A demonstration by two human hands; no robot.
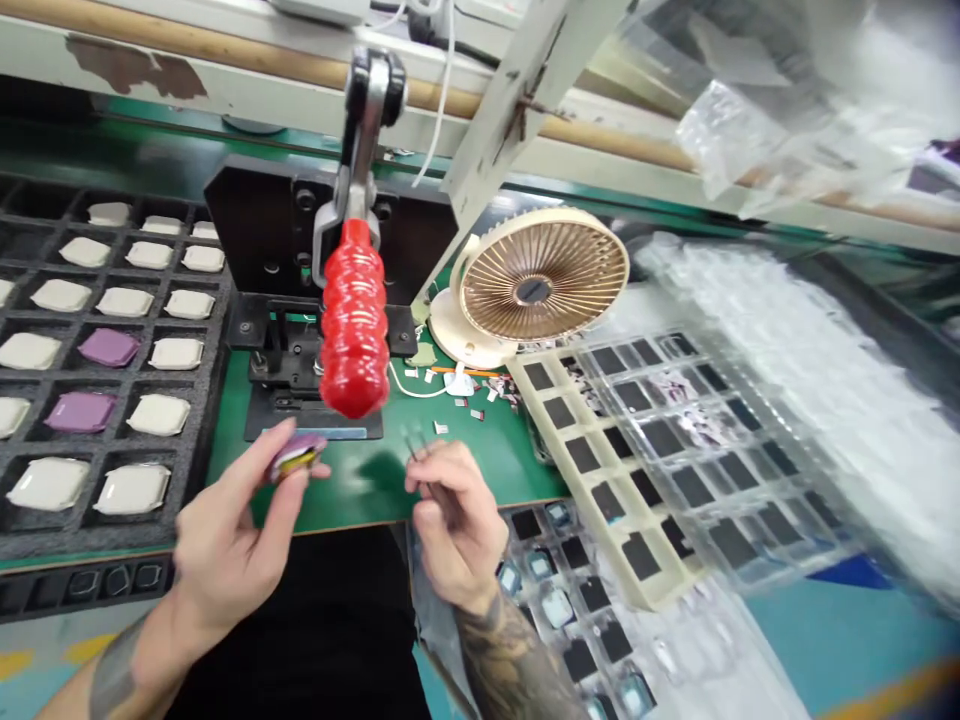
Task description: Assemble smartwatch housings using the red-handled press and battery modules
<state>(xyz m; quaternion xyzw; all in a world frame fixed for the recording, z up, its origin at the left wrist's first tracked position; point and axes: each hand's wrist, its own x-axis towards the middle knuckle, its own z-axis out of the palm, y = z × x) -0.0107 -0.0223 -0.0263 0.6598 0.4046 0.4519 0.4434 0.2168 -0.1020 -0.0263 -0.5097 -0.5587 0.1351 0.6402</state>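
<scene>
My left hand [236, 515] pinches a small purple casing [294, 452] between thumb and fingertips, tilted so that a yellow part shows along its edge. To the right, my right hand [457, 515] is closed round a pair of tweezers [414, 447], whose tips point up and away, slightly blurred. The tips are apart from the casing, and I cannot see anything between them. Just beyond both hands stands a black toggle press with a red ribbed handle [355, 325]. A blue strip [319, 434] runs along the front of its base plate.
At left, a dark foam tray [196, 420] holds white casings and a couple of purple ones. A beige fan [544, 285] stands behind small scattered parts [480, 395]. Plastic compartment trays [551, 420] lean at right, overhanging the green bench [360, 500]. Clear bags [795, 150] hang above.
</scene>
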